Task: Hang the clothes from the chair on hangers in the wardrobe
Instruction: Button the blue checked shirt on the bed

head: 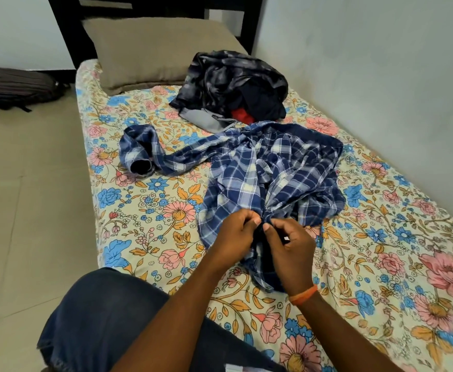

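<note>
One crumpled blue-and-white checked cotton shirt (271, 178) lies spread on the flower-printed bedsheet (128, 210), mid-bed. Soft woven cloth, heavily creased; one sleeve trails off to the left and ends in a rolled tube-shaped cuff. Both hands meet at the shirt's near edge. Left hand (236, 232): fingers curled, thumb and fingertips pinching a fold of the checked fabric. Right hand (290, 245): fingers bent inward, pinching the same bunched edge just beside the left; one orange thread band on that wrist.

Behind the shirt, touching its far edge, one heap of dark rumpled garments (233, 87): mottled black-grey cloth on top, a grey piece and a red piece showing underneath. Exact count in the heap cannot be told.

One flat rectangular tan pillow (150, 49) at the head of the bed. One dark ribbed bag (16, 87) on the pale tiled floor, left.
</note>
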Available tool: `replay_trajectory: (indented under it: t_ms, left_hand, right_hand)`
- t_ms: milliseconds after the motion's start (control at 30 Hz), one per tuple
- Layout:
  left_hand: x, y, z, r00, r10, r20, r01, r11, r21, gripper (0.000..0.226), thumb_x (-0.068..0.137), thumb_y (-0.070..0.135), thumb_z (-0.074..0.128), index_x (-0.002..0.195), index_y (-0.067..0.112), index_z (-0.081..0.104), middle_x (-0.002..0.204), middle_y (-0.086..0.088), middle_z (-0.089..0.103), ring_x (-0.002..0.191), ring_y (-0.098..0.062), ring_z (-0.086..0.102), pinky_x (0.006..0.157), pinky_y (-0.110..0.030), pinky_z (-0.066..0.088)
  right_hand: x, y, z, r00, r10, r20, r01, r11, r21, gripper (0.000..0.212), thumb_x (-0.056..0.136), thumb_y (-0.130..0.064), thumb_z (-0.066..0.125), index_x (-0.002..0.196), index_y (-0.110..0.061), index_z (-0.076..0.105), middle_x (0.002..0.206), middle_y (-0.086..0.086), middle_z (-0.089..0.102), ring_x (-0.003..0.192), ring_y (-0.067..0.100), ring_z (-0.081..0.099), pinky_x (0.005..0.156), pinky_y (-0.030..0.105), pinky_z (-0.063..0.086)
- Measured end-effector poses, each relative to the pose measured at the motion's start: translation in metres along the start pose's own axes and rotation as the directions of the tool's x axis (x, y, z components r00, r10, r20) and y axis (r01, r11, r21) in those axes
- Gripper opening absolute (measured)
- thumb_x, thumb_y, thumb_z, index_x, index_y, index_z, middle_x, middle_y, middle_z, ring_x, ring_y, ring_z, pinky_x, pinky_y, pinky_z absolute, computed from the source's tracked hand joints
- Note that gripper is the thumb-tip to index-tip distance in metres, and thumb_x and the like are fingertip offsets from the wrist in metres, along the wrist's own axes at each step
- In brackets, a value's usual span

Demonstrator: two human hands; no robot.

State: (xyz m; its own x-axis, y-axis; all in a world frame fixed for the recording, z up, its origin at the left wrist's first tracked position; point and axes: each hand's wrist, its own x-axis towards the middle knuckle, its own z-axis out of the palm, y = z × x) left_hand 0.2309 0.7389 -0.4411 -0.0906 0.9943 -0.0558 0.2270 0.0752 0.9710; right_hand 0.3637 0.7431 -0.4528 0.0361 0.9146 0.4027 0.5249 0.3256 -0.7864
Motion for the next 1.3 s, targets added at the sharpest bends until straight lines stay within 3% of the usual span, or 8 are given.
replay_trajectory:
  t_ms: [300, 467, 600, 767, 967, 1134, 1234, 1300]
  left_hand:
    - [0.002, -0.002, 0.002, 0.997, -0.077, 0.031, 0.079, 0.995, -0.064, 0.017, 0.101, 0.019, 0.051, 0.089, 0.015, 0.063, 0.085, -0.016, 0.067, 0.070, -0.021, 0.059, 0.065, -0.038, 0.053]
    - [0.004, -0.006, 0.001, 0.995, -0.096, -0.037, 0.093, 0.993, -0.072, 0.018, 0.100, 0.020, 0.055, 0.092, 0.009, 0.066, 0.085, -0.008, 0.069, 0.071, -0.014, 0.064, 0.067, -0.030, 0.055]
    - [0.004, -0.007, 0.000, 0.995, -0.082, -0.050, 0.081, 0.996, -0.036, 0.014, 0.097, 0.019, 0.060, 0.091, 0.013, 0.070, 0.083, -0.004, 0.071, 0.074, -0.022, 0.069, 0.068, -0.036, 0.058]
    - [0.004, -0.004, -0.003, 0.995, -0.094, -0.032, 0.089, 0.990, -0.113, 0.017, 0.097, 0.017, 0.061, 0.088, 0.014, 0.076, 0.076, -0.003, 0.074, 0.067, -0.012, 0.068, 0.063, -0.026, 0.056]
    - [-0.001, 0.001, -0.005, 0.996, -0.058, -0.068, 0.046, 0.986, -0.160, 0.011, 0.083, 0.022, 0.078, 0.087, 0.012, 0.077, 0.078, -0.002, 0.075, 0.073, -0.014, 0.073, 0.070, -0.027, 0.061]
    - [0.000, -0.002, -0.001, 0.992, 0.015, -0.125, -0.016, 1.000, -0.003, 0.013, 0.094, 0.019, 0.065, 0.087, 0.015, 0.075, 0.075, 0.001, 0.072, 0.067, -0.013, 0.069, 0.062, -0.028, 0.058]
    - [0.002, -0.002, 0.008, 0.990, 0.042, -0.134, -0.022, 0.988, 0.152, 0.021, 0.101, 0.021, 0.052, 0.086, 0.014, 0.064, 0.077, 0.003, 0.064, 0.068, -0.012, 0.060, 0.062, -0.031, 0.050]
    - [0.006, -0.002, 0.010, 0.991, -0.043, -0.130, 0.058, 0.992, 0.112, 0.023, 0.104, 0.022, 0.047, 0.085, 0.015, 0.059, 0.075, 0.006, 0.058, 0.066, -0.007, 0.054, 0.060, -0.026, 0.041]
  right_hand:
    - [0.003, -0.003, 0.000, 0.986, 0.155, 0.063, -0.162, 0.978, 0.132, 0.014, 0.087, -0.010, 0.074, 0.097, -0.020, 0.074, 0.091, -0.005, 0.072, 0.088, 0.004, 0.067, 0.079, 0.017, 0.053]
    - [-0.004, -0.010, -0.001, 0.961, 0.238, 0.141, -0.272, 0.905, 0.327, 0.028, 0.093, -0.003, 0.062, 0.085, -0.026, 0.075, 0.080, -0.002, 0.073, 0.079, 0.016, 0.068, 0.072, 0.025, 0.056]
    - [0.001, -0.008, -0.005, 0.945, 0.290, 0.151, -0.324, 0.894, 0.309, 0.016, 0.086, -0.004, 0.072, 0.093, -0.017, 0.078, 0.082, -0.004, 0.077, 0.079, 0.009, 0.072, 0.072, 0.020, 0.057]
    - [0.008, -0.002, -0.007, 0.941, 0.304, 0.147, -0.330, 0.921, 0.206, 0.007, 0.081, -0.014, 0.080, 0.085, -0.019, 0.079, 0.076, -0.006, 0.076, 0.074, 0.010, 0.073, 0.074, 0.028, 0.059]
    - [0.007, -0.004, -0.002, 0.940, 0.320, 0.119, -0.340, 0.909, 0.243, 0.004, 0.082, -0.016, 0.079, 0.085, -0.015, 0.078, 0.076, 0.000, 0.076, 0.071, 0.015, 0.073, 0.068, 0.034, 0.062]
    - [0.005, -0.002, 0.001, 0.932, 0.338, 0.132, -0.361, 0.903, 0.235, 0.002, 0.082, -0.013, 0.079, 0.083, -0.015, 0.078, 0.076, -0.001, 0.076, 0.075, 0.017, 0.073, 0.074, 0.040, 0.062]
    - [0.004, -0.005, 0.004, 0.895, 0.411, 0.173, -0.446, 0.819, 0.361, 0.005, 0.085, -0.008, 0.075, 0.084, -0.012, 0.077, 0.081, 0.005, 0.076, 0.081, 0.024, 0.074, 0.079, 0.042, 0.060]
    - [0.003, -0.004, 0.008, 0.862, 0.458, 0.219, -0.505, 0.731, 0.459, 0.008, 0.088, -0.006, 0.071, 0.085, -0.011, 0.076, 0.085, 0.011, 0.076, 0.087, 0.029, 0.073, 0.083, 0.043, 0.058]
